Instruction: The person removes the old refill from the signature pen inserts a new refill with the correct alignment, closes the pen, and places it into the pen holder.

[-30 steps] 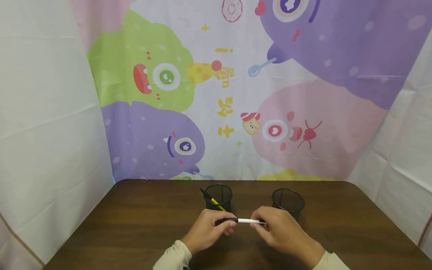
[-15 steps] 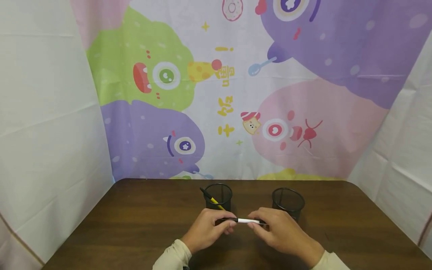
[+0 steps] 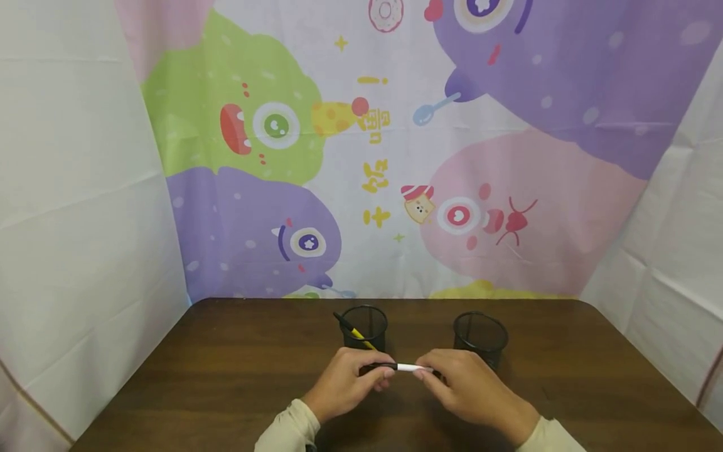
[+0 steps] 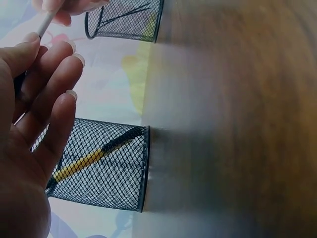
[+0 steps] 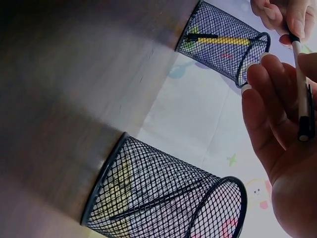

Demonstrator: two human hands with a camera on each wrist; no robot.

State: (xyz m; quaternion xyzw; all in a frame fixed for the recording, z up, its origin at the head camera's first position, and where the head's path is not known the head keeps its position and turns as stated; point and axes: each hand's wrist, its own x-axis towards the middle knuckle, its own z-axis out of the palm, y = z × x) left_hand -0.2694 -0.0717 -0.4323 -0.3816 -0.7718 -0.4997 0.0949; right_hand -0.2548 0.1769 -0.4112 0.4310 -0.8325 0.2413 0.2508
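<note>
Both hands hold one white pen [image 3: 407,367] with black ends, level over the near side of the two cups. My left hand [image 3: 346,383] pinches its black end between thumb and forefinger; the other fingers curve loosely below. At the white end, my right hand [image 3: 471,384] pinches the barrel between thumb and fingers. In the right wrist view the pen's black clip [image 5: 310,106] and end stick out past the right thumb. Behind the left hand, a yellow and black pen [image 3: 354,331] leans inside the left mesh cup [image 4: 119,196], its black end above the rim.
A second black mesh cup [image 5: 163,183] stands upright behind the right hand. Both cups are on the dark brown wooden table [image 3: 226,370]. A cartoon-print curtain [image 3: 390,263] hangs along the table's far edge, with white cloth at either side.
The right thumb and fingertips have shifted slightly left along the white barrel. The left hand keeps its pinch on the black end, and the cups stay in place.
</note>
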